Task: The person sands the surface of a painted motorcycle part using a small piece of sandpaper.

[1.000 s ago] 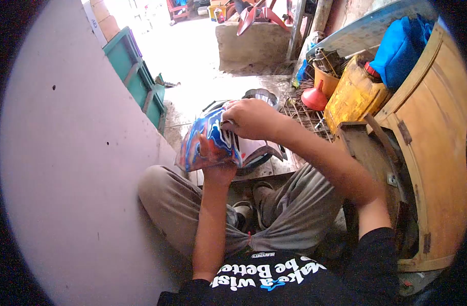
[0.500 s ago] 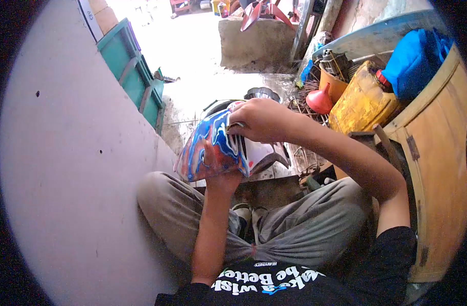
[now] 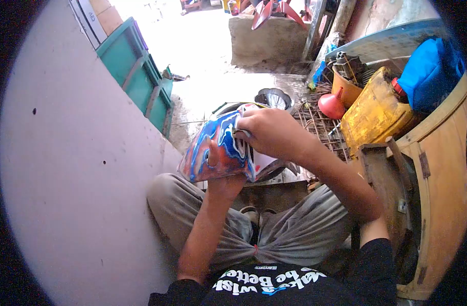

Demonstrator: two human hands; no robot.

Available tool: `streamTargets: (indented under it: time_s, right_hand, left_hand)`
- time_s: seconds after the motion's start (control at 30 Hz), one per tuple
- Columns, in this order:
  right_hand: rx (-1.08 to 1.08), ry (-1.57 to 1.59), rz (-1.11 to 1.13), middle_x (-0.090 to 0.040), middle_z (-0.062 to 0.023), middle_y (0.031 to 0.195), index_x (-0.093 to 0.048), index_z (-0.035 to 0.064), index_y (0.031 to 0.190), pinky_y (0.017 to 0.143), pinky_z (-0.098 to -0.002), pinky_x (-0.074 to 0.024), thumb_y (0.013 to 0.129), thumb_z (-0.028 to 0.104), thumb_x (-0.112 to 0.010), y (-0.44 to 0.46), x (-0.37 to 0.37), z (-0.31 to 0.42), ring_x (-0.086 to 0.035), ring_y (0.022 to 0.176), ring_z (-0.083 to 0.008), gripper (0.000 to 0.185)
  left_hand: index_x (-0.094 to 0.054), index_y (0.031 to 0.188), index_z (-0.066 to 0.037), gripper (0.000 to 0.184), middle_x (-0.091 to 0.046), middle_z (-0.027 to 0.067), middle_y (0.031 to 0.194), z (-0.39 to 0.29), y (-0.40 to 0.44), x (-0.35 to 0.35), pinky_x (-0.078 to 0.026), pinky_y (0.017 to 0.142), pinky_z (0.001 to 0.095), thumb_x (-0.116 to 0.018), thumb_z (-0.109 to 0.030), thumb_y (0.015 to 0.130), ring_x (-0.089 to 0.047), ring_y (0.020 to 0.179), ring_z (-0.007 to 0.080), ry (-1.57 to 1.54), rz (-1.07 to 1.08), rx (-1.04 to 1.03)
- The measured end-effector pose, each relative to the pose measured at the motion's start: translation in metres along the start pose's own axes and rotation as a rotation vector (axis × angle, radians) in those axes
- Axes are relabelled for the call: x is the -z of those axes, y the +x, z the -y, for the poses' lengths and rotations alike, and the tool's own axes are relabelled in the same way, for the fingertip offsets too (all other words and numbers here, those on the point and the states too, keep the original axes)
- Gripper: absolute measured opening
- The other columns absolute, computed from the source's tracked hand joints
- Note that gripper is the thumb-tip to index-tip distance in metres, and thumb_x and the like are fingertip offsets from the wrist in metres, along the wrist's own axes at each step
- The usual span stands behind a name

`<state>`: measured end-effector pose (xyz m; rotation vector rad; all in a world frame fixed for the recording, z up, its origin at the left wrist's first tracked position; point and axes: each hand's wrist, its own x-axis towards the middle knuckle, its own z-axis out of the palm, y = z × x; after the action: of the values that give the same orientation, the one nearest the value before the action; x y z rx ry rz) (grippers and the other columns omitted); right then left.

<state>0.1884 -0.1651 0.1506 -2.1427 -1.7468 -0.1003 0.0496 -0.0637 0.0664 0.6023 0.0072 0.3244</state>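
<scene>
A glossy curved panel (image 3: 224,133) with swirls of blue, red, orange and white is held tilted above my lap. My left hand (image 3: 222,176) grips it from below, thumb lying over its face and the other fingers hidden behind. At the panel's upper right edge is my right hand (image 3: 266,127), its fingers bent and pressed together against the surface. A thin greyish edge shows at those fingertips, too small to name. Just behind the panel lies a white piece with red marks (image 3: 261,159), partly covered by my right hand and forearm.
A black fluted bowl (image 3: 275,97) stands beyond the panel. To the right are a red funnel (image 3: 332,106), a yellow jerrycan (image 3: 379,115), an orange bucket (image 3: 345,87) and a blue bag (image 3: 428,74). A white wall (image 3: 85,163) rises close on my left, with wooden furniture (image 3: 447,168) on my right.
The head view has shifted, so the surroundings sit farther right. My right elbow has come lower and inward. Both hands stay at the panel.
</scene>
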Motion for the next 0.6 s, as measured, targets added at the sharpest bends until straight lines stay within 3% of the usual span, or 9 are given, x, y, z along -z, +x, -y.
streamTargets:
  time_s: [0.13, 0.27, 0.33, 0.37, 0.4, 0.47, 0.53, 0.6]
  right_hand:
    - [-0.011, 0.03, -0.096, -0.072, -0.0143, 0.097, -0.076, 0.0076, 0.101, 0.081, -0.0459, -0.0575, 0.095, 0.023, -0.069, -0.008, 0.001, 0.017, -0.071, 0.09, -0.0371, 0.018]
    - [0.029, 0.275, -0.202, -0.073, -0.0121, 0.096, -0.077, 0.0114, 0.105, 0.079, -0.0423, -0.0582, 0.093, 0.018, -0.072, -0.021, -0.017, 0.023, -0.072, 0.087, -0.0333, 0.014]
    - [0.032, 0.352, -0.268, -0.073, -0.0114, 0.096, -0.078, 0.0129, 0.106, 0.079, -0.0413, -0.0581, 0.093, 0.016, -0.073, -0.026, -0.026, 0.018, -0.072, 0.087, -0.0316, 0.015]
    - [0.072, 0.141, -0.328, -0.074, -0.0098, 0.095, -0.078, 0.014, 0.106, 0.079, -0.0412, -0.0582, 0.092, 0.016, -0.073, -0.024, -0.037, 0.0, -0.072, 0.089, -0.0302, 0.015]
    - [-0.017, 0.111, -0.353, -0.075, -0.0082, 0.097, -0.078, 0.0147, 0.107, 0.079, -0.0414, -0.0588, 0.09, 0.016, -0.074, -0.021, -0.038, -0.004, -0.072, 0.09, -0.0298, 0.017]
    - [0.057, 0.069, -0.312, -0.075, -0.0077, 0.1, -0.078, 0.0142, 0.107, 0.081, -0.0412, -0.0594, 0.089, 0.016, -0.074, -0.025, -0.041, 0.003, -0.073, 0.09, -0.0296, 0.019]
    - [0.199, 0.227, -0.364, -0.075, -0.0077, 0.101, -0.077, 0.0136, 0.109, 0.081, -0.0406, -0.0597, 0.089, 0.016, -0.074, -0.026, -0.045, 0.026, -0.073, 0.091, -0.029, 0.02]
    - [0.171, 0.196, -0.302, -0.075, -0.0077, 0.1, -0.076, 0.0129, 0.105, 0.082, -0.0415, -0.0597, 0.09, 0.015, -0.074, -0.025, -0.044, 0.031, -0.073, 0.09, -0.0285, 0.016]
  left_hand:
    - [-0.038, 0.156, -0.015, 0.091, -0.051, 0.0098, 0.153, -0.005, 0.0, 0.006, -0.045, 0.113, 0.0512, -0.046, -0.081, 0.094, -0.051, 0.138, 0.032, 0.063, -0.004, 0.062]
    - [-0.039, 0.155, -0.01, 0.099, -0.053, 0.0128, 0.149, 0.0, 0.001, 0.035, -0.047, 0.113, 0.0509, -0.061, -0.079, 0.088, -0.054, 0.136, 0.0305, -0.147, 0.157, 0.2]
    - [-0.033, 0.158, -0.01, 0.105, -0.05, 0.0146, 0.153, 0.002, -0.002, 0.025, -0.046, 0.113, 0.0528, -0.053, -0.085, 0.087, -0.053, 0.138, 0.0333, -0.034, 0.074, 0.108]
    - [-0.03, 0.16, -0.01, 0.109, -0.048, 0.0155, 0.155, 0.003, -0.004, 0.02, -0.046, 0.113, 0.0538, -0.049, -0.087, 0.086, -0.052, 0.139, 0.0347, 0.022, 0.029, 0.063]
    - [-0.029, 0.16, -0.01, 0.109, -0.048, 0.0156, 0.155, 0.002, -0.007, 0.02, -0.046, 0.113, 0.0537, -0.05, -0.088, 0.086, -0.052, 0.139, 0.035, 0.057, 0.027, 0.046]
    - [-0.029, 0.161, -0.01, 0.11, -0.047, 0.0159, 0.155, 0.0, -0.006, 0.021, -0.047, 0.113, 0.0534, -0.05, -0.088, 0.085, -0.052, 0.139, 0.0355, 0.124, 0.034, 0.005]
    - [-0.03, 0.16, -0.01, 0.11, -0.048, 0.0157, 0.155, 0.006, -0.01, 0.039, -0.048, 0.112, 0.053, -0.051, -0.088, 0.084, -0.052, 0.138, 0.0353, 0.041, 0.028, 0.08]
    - [-0.03, 0.16, -0.01, 0.112, -0.048, 0.0156, 0.155, 0.009, -0.015, 0.05, -0.048, 0.112, 0.0531, -0.052, -0.089, 0.084, -0.052, 0.138, 0.0353, -0.065, 0.018, 0.146]
